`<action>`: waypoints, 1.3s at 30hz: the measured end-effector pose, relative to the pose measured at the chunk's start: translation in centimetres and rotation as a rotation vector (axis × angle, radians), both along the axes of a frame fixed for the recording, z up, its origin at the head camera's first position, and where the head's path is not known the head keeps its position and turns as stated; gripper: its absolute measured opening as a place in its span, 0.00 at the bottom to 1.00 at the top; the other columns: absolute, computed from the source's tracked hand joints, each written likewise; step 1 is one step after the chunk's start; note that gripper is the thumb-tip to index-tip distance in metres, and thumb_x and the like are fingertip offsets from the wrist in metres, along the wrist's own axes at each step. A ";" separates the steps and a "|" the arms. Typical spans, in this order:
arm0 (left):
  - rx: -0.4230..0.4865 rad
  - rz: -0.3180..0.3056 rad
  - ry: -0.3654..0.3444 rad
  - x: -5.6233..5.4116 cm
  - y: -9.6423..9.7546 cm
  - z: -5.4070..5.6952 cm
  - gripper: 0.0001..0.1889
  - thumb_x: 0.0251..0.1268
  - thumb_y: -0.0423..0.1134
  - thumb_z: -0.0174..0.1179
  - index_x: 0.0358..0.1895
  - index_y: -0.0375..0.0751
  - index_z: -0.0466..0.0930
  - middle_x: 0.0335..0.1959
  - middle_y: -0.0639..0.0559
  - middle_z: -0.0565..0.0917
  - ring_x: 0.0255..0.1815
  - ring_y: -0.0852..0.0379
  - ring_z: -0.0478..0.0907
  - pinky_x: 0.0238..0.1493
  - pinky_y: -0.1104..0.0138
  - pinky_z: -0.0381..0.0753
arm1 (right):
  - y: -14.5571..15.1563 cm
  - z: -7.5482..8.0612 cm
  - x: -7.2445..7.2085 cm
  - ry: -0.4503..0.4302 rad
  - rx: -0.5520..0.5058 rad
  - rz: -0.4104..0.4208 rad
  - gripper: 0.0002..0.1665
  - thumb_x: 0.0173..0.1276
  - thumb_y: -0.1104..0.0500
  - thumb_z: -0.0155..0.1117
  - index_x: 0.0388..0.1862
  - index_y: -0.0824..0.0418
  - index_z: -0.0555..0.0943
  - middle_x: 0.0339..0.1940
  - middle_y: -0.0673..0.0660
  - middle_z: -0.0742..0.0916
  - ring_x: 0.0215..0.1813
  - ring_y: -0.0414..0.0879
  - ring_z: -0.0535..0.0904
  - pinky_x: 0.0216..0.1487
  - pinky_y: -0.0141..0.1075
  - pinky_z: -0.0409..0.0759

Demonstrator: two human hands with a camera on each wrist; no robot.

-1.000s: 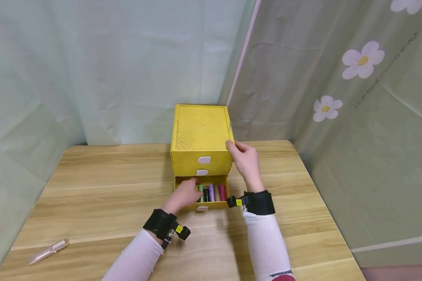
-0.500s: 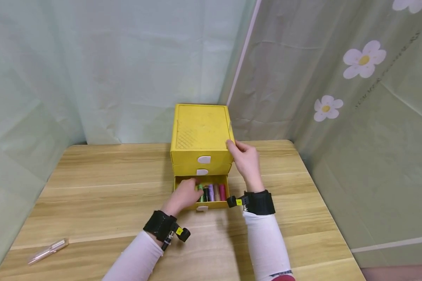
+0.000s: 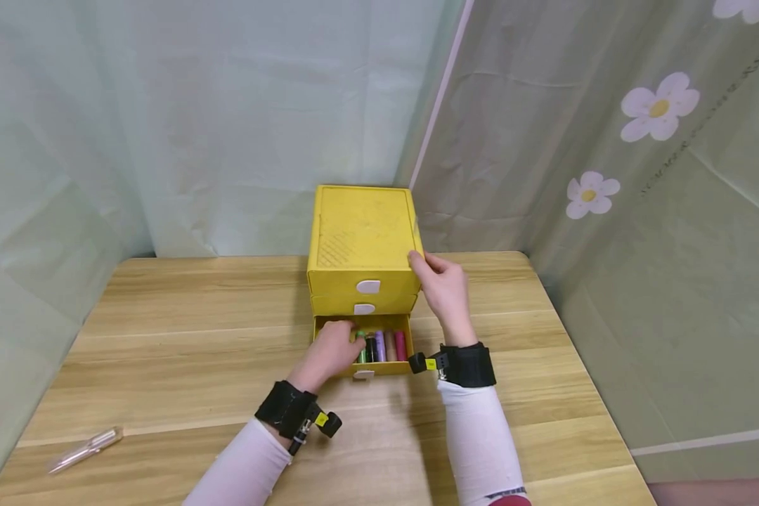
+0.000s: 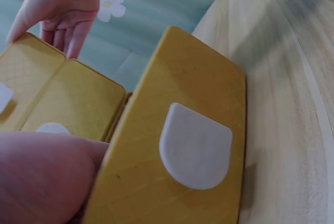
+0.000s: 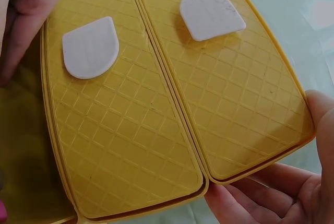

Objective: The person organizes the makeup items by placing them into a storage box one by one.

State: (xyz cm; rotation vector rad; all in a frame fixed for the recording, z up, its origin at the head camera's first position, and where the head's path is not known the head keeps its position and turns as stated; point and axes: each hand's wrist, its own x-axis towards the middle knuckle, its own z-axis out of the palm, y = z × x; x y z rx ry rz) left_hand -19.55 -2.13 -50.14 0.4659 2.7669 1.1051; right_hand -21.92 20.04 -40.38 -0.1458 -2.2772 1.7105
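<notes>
A yellow drawer box (image 3: 363, 228) with white tabs stands on the table, its bottom drawer (image 3: 388, 368) pulled out. Several slim coloured cylinders lie side by side inside, among them a green cylinder (image 3: 362, 357), a black cylinder (image 3: 371, 350) and a magenta cylinder (image 3: 400, 346). My left hand (image 3: 334, 348) reaches into the drawer's left part, thumb beside the green one. Its fingertips are hidden, so I cannot tell whether it holds anything. With my right hand (image 3: 444, 292) I grip the box's front right corner, thumb on top and fingers along the side, as the right wrist view shows.
On the wooden table (image 3: 196, 337), a clear plastic tube-like item (image 3: 87, 450) lies at the front left. Pale curtains (image 3: 253, 133) hang close behind the table and along both sides. The drawer front (image 4: 203, 78) sticks out towards me.
</notes>
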 end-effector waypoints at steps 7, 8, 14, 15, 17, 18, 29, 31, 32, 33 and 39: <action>0.030 -0.046 0.060 0.3 -1.1 1.1 0.15 0.74 0.36 0.60 0.24 0.44 0.74 0.18 0.57 0.69 0.18 0.59 0.69 0.23 0.62 0.69 | -0.1 -0.1 0.0 -0.005 0.000 -0.002 0.32 0.72 0.39 0.73 0.62 0.61 0.89 0.54 0.59 0.92 0.44 0.50 0.87 0.43 0.37 0.84; 0.034 -0.050 0.059 0.3 -1.2 1.2 0.16 0.75 0.36 0.61 0.23 0.44 0.74 0.17 0.57 0.68 0.18 0.59 0.69 0.23 0.64 0.67 | -0.1 -0.1 0.0 -0.006 0.002 -0.002 0.32 0.72 0.39 0.73 0.62 0.61 0.89 0.54 0.59 0.92 0.44 0.51 0.87 0.43 0.37 0.84; 0.084 -0.068 0.064 0.4 -2.3 1.7 0.09 0.78 0.38 0.62 0.42 0.39 0.90 0.24 0.57 0.79 0.24 0.61 0.71 0.29 0.66 0.70 | 0.1 -0.2 0.0 -0.024 0.003 0.004 0.33 0.72 0.37 0.72 0.63 0.60 0.89 0.54 0.58 0.91 0.45 0.51 0.86 0.44 0.38 0.83; 0.106 -0.064 0.063 0.5 -2.5 1.8 0.10 0.78 0.38 0.62 0.47 0.38 0.91 0.28 0.56 0.82 0.26 0.61 0.73 0.31 0.65 0.72 | 0.1 -0.2 0.0 -0.027 0.003 0.004 0.33 0.73 0.37 0.72 0.63 0.60 0.89 0.54 0.58 0.91 0.45 0.51 0.86 0.44 0.38 0.83; 0.160 -0.058 0.063 0.9 -3.1 2.0 0.13 0.78 0.38 0.63 0.55 0.36 0.91 0.36 0.53 0.87 0.31 0.59 0.76 0.35 0.65 0.76 | 0.1 -0.2 0.1 -0.030 0.006 0.005 0.33 0.73 0.37 0.72 0.64 0.60 0.89 0.55 0.59 0.91 0.46 0.51 0.86 0.45 0.38 0.83; 0.192 -0.055 0.058 1.1 -3.5 2.1 0.14 0.78 0.38 0.63 0.57 0.35 0.90 0.38 0.52 0.88 0.33 0.59 0.78 0.36 0.65 0.78 | 0.1 -0.2 0.1 -0.030 0.010 0.004 0.33 0.73 0.37 0.71 0.64 0.60 0.89 0.55 0.59 0.91 0.46 0.51 0.86 0.45 0.38 0.84; 0.398 -0.003 0.042 4.6 -10.2 1.4 0.15 0.82 0.36 0.61 0.63 0.31 0.85 0.41 0.44 0.90 0.41 0.47 0.87 0.40 0.66 0.86 | 0.3 0.1 0.4 -0.031 0.018 -0.002 0.35 0.72 0.36 0.71 0.64 0.60 0.88 0.57 0.59 0.91 0.51 0.53 0.88 0.51 0.45 0.86; 0.369 0.017 0.050 5.2 -12.0 1.2 0.16 0.83 0.37 0.61 0.64 0.31 0.85 0.43 0.44 0.90 0.42 0.50 0.87 0.41 0.67 0.86 | 0.3 0.1 0.4 -0.029 0.015 0.000 0.35 0.73 0.36 0.70 0.65 0.60 0.88 0.58 0.59 0.91 0.51 0.52 0.87 0.51 0.44 0.86; 0.342 0.029 0.062 5.4 -12.9 1.1 0.17 0.83 0.37 0.61 0.64 0.31 0.84 0.44 0.44 0.91 0.42 0.51 0.87 0.42 0.67 0.85 | 0.3 0.0 0.4 -0.027 0.015 -0.002 0.34 0.73 0.36 0.70 0.64 0.60 0.88 0.57 0.59 0.91 0.51 0.52 0.88 0.51 0.44 0.86; 0.313 0.044 0.069 5.7 -13.9 1.0 0.17 0.83 0.38 0.61 0.64 0.31 0.84 0.45 0.44 0.91 0.43 0.53 0.87 0.43 0.67 0.86 | 0.3 0.0 0.4 -0.025 0.015 -0.002 0.34 0.73 0.36 0.70 0.64 0.60 0.88 0.57 0.58 0.91 0.51 0.52 0.88 0.51 0.44 0.86; 0.089 0.168 0.125 7.8 -21.3 0.5 0.18 0.82 0.41 0.63 0.63 0.32 0.85 0.52 0.42 0.90 0.47 0.67 0.82 0.43 0.70 0.85 | -0.2 0.0 0.5 -0.010 0.020 -0.001 0.32 0.73 0.37 0.71 0.62 0.60 0.89 0.54 0.58 0.92 0.49 0.51 0.88 0.49 0.41 0.86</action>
